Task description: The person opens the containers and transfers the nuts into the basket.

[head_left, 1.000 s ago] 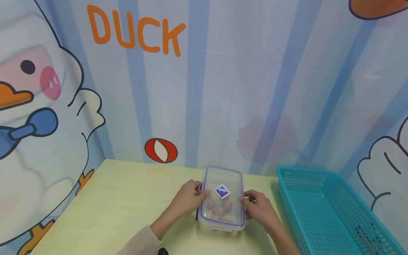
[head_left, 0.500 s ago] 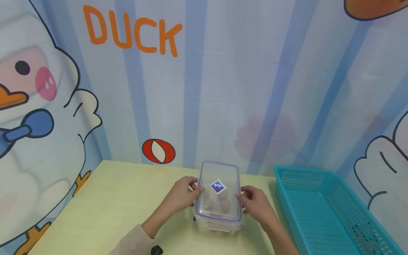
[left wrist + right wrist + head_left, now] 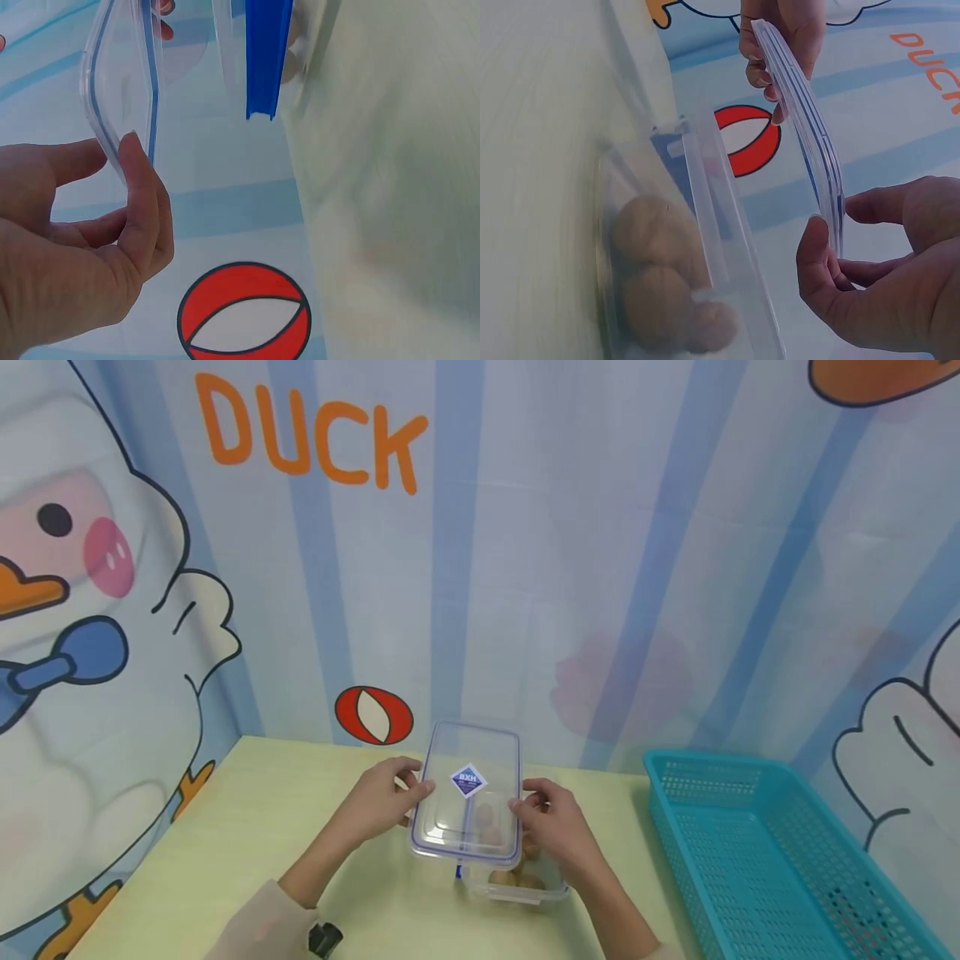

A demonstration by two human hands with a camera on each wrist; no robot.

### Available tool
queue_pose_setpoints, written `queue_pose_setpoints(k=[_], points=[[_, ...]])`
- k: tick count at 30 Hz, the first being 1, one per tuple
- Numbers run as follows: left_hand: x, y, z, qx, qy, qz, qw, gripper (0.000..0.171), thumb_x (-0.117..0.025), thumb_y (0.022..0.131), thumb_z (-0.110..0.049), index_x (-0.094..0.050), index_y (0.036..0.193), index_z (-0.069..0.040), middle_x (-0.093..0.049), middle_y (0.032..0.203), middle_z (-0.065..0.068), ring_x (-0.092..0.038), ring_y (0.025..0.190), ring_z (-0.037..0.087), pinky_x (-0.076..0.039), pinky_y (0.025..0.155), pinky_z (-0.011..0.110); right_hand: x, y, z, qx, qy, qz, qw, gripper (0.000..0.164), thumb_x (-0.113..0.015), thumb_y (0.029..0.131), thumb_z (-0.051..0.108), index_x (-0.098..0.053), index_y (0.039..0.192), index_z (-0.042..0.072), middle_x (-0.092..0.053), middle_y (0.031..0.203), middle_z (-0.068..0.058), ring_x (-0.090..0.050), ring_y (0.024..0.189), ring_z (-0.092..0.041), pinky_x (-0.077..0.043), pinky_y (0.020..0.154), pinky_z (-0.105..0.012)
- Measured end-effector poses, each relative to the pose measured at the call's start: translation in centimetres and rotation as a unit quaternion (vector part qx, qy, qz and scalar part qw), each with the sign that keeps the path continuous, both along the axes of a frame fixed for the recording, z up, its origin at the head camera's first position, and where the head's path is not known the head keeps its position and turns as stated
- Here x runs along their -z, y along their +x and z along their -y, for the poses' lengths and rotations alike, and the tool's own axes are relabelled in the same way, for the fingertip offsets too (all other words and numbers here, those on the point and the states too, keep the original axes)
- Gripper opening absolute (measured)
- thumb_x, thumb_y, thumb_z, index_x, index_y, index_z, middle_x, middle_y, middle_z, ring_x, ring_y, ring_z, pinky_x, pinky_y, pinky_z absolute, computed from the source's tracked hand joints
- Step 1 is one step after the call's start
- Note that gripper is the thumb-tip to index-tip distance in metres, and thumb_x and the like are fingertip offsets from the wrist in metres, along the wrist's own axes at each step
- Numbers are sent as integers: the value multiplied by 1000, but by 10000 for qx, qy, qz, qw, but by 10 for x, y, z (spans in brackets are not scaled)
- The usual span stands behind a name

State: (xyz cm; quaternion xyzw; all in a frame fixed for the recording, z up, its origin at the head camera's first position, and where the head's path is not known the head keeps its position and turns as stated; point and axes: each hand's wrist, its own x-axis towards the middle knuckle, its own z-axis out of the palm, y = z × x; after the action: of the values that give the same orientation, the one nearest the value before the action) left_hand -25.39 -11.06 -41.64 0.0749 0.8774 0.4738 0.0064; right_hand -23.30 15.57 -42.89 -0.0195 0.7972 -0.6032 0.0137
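Between both hands hangs a clear rectangular lid (image 3: pixel 480 822) with a blue seal and a diamond sticker. My left hand (image 3: pixel 382 797) pinches its left edge, thumb on top. On the opposite edge, my right hand (image 3: pixel 551 822) pinches with thumb and fingers. Below and to the right stands a clear plastic food container (image 3: pixel 551 892) on the table, partly covered by the lid in the head view. Several round brown things (image 3: pixel 656 300), perhaps walnuts, lie inside it. A blue clip (image 3: pixel 268 60) sticks out from the container's side. The lid is apart from the container.
A turquoise perforated basket (image 3: pixel 693 860) stands at the right of the pale yellow table (image 3: pixel 300 793). Behind the table hangs a striped blue curtain (image 3: pixel 510 568) with duck drawings. A dark wristband (image 3: pixel 325 937) shows near the left sleeve.
Both hands have lifted the lid off the container and carried it left, uncovering part of the brown things inside. The container stays on the table.
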Motion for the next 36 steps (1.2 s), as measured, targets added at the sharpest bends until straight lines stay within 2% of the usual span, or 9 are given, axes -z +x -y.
queue_pose_setpoints(k=[6, 13, 18, 22, 30, 33, 35, 36], points=[[-6, 2, 15, -188, -140, 49, 9997, 50, -74, 101, -21, -59, 142, 5, -65, 104, 11, -67, 89, 24, -64, 64, 34, 3, -5, 17, -107, 16, -26, 9999, 46, -69, 103, 14, -56, 141, -8, -58, 100, -12, -59, 80, -22, -64, 72, -45], [-6, 3, 26, -249, -169, -92, 9995, 51, -74, 101, -20, -59, 143, 5, -64, 103, 11, -67, 87, 23, -64, 63, 32, 5, -7, 26, -151, 89, -138, 9998, 48, -70, 102, 15, -56, 143, -6, -59, 100, -13, -63, 81, -24, -65, 74, -47], [-13, 2, 35, -249, -254, -527, 9980, 52, -74, 101, -18, -59, 146, 3, -64, 102, 10, -68, 85, 22, -63, 63, 31, -2, -8, 35, -98, 366, -464, 9982, 52, -71, 102, 19, -55, 147, -3, -62, 102, -11, -63, 84, -23, -65, 72, -44], [-22, 2, 42, -387, -527, -906, 9937, 51, -73, 102, -20, -59, 147, 0, -65, 107, 12, -70, 94, 28, -63, 67, 34, -13, -7, 43, -112, 647, -832, 9944, 55, -69, 103, 21, -53, 150, -1, -64, 106, -10, -65, 90, -22, -64, 74, -40], [-30, 6, 58, -753, -942, -1584, 9800, 49, -66, 106, -21, -57, 151, -2, -66, 121, 18, -70, 111, 40, -63, 87, 51, -25, -4, 60, -323, 919, -1240, 9875, 57, -65, 106, 25, -50, 156, 3, -70, 122, -8, -68, 114, -32, -62, 89, -41], [-31, 8, 64, -784, -898, -1693, 9783, 46, -57, 111, -23, -56, 153, -4, -65, 129, 21, -68, 116, 40, -59, 92, 56, -27, -3, 64, -405, 576, -1159, 9908, 55, -62, 108, 27, -50, 157, 3, -71, 129, -12, -69, 116, -33, -62, 91, -42], [-31, 8, 68, -780, -794, -1668, 9797, 46, -51, 113, -25, -55, 154, -6, -62, 132, 22, -68, 118, 40, -57, 92, 56, -28, -3, 67, -460, 73, -931, 9946, 54, -59, 110, 28, -49, 157, 2, -68, 137, -16, -69, 119, -34, -61, 95, -40], [-31, 8, 69, -747, -641, -1558, 9829, 47, -48, 114, -27, -53, 155, -7, -60, 134, 23, -68, 119, 40, -58, 92, 54, -28, -3, 69, -480, -291, -774, 9954, 53, -58, 111, 28, -50, 155, 0, -66, 141, -19, -69, 121, -34, -60, 97, -40]])
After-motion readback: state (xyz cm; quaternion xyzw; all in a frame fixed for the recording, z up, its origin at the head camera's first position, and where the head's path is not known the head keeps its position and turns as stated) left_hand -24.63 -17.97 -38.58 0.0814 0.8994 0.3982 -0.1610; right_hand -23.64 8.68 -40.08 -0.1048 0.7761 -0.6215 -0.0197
